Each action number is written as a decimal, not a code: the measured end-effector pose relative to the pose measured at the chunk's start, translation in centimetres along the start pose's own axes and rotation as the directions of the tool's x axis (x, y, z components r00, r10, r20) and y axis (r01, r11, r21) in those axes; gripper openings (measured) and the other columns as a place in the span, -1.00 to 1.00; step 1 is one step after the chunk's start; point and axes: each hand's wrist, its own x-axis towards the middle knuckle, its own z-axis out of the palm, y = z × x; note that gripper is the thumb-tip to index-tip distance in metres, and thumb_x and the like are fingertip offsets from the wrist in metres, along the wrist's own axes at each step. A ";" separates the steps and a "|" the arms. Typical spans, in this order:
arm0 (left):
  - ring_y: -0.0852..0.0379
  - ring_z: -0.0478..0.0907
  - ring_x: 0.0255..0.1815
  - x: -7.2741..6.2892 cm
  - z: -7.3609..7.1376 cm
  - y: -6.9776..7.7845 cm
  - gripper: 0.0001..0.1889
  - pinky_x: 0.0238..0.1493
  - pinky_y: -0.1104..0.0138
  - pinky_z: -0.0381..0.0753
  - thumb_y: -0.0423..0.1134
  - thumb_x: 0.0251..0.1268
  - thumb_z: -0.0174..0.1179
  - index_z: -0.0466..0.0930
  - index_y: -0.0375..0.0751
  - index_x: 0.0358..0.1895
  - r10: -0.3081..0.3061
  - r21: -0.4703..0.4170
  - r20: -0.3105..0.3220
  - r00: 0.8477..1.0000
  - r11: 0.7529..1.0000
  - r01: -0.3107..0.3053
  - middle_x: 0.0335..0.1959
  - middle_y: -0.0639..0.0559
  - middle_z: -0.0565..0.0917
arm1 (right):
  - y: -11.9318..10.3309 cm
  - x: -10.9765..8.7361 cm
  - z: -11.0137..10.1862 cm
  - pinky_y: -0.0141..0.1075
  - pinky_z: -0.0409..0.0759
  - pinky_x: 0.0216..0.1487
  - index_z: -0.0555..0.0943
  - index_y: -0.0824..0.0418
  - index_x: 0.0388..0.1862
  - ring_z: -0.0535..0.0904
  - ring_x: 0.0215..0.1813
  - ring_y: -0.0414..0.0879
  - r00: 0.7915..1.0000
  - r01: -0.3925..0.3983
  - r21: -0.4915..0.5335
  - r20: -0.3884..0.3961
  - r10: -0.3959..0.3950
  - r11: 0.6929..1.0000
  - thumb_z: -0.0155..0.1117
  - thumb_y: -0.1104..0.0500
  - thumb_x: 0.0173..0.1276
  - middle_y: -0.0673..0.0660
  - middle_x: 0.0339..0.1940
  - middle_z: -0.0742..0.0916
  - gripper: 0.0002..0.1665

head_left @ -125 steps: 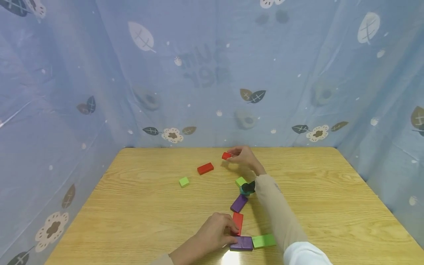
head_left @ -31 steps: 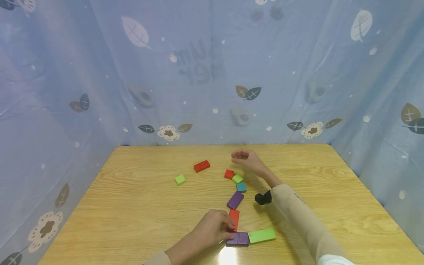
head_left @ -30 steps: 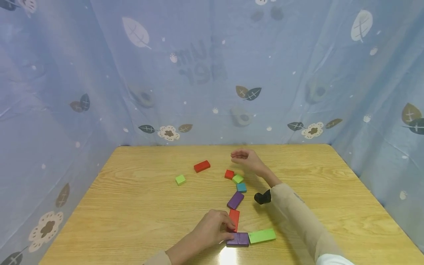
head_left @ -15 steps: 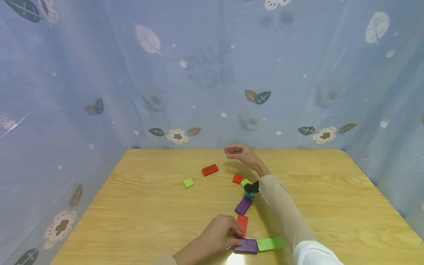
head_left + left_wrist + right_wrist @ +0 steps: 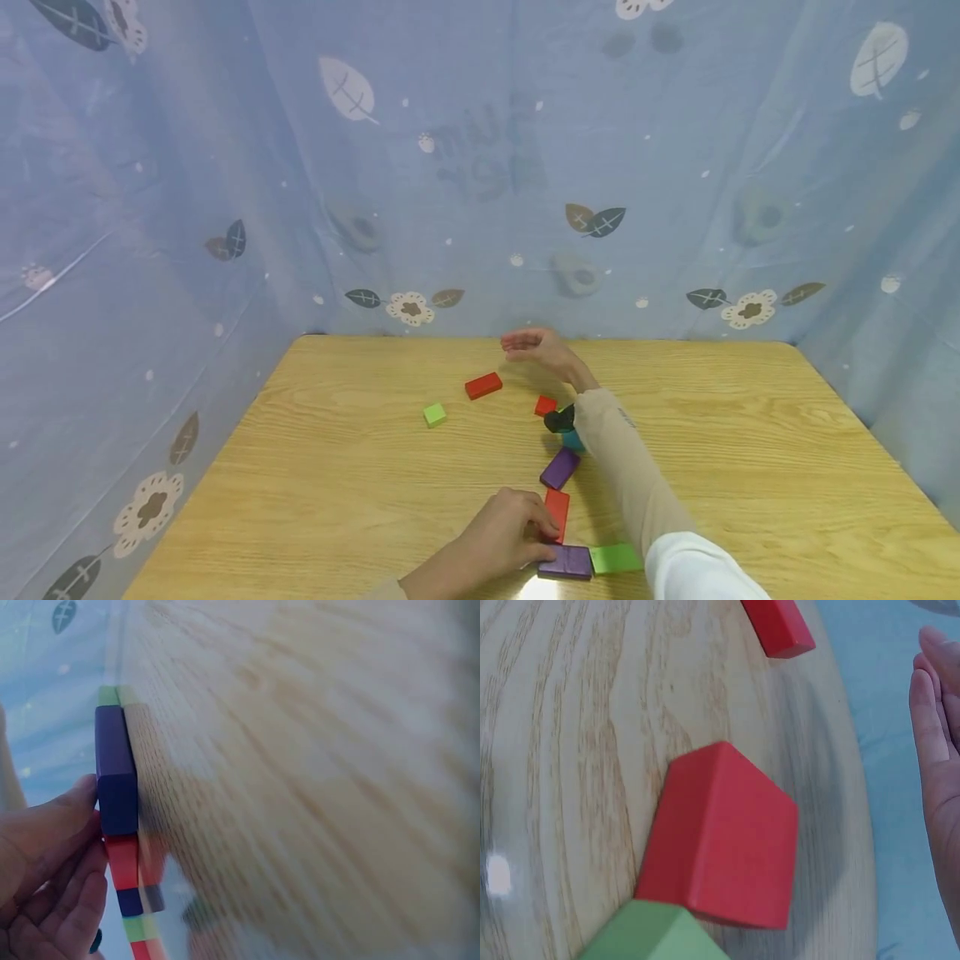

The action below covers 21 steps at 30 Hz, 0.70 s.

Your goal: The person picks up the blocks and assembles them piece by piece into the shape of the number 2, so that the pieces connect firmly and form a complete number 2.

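My left hand (image 5: 501,533) rests at the near end of a curved row of blocks. Its thumb lies on a purple block (image 5: 566,565) and its fingertips are at a red block (image 5: 557,510). Beyond these, the row runs through another purple block (image 5: 560,468), a blue block (image 5: 573,440), a green block (image 5: 645,937) and a small red block (image 5: 545,406). The black wrist camera hides most of that green one in the head view. Over the table's back part, my right hand (image 5: 543,350) is raised with nothing in it, fingers extended and slightly bent.
A long green block (image 5: 617,558) extends the row at the near right, partly covered by the right sleeve. Left of the row lie a loose red block (image 5: 483,385) and a small green block (image 5: 434,415). A blue patterned curtain (image 5: 450,167) surrounds the wooden table (image 5: 360,483).
The small red block, held by my right hand at first, now lies against the green block. Empty, that hand has since shifted left toward the loose red block. My left hand stays at the same blocks.
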 end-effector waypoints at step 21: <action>0.54 0.49 -0.36 0.0 -0.1 0.2 -0.85 -0.31 0.69 0.44 -0.26 -0.07 0.50 0.77 -0.14 -0.38 -0.012 0.014 -0.003 1.000 1.000 0.012 -0.40 0.26 0.68 | 0.3 1.2 1.1 -0.12 0.48 0.20 0.48 0.54 0.13 0.51 0.16 0.22 0.980 -0.093 -0.286 0.142 0.138 0.954 0.27 0.55 0.17 0.44 0.11 0.59 -0.50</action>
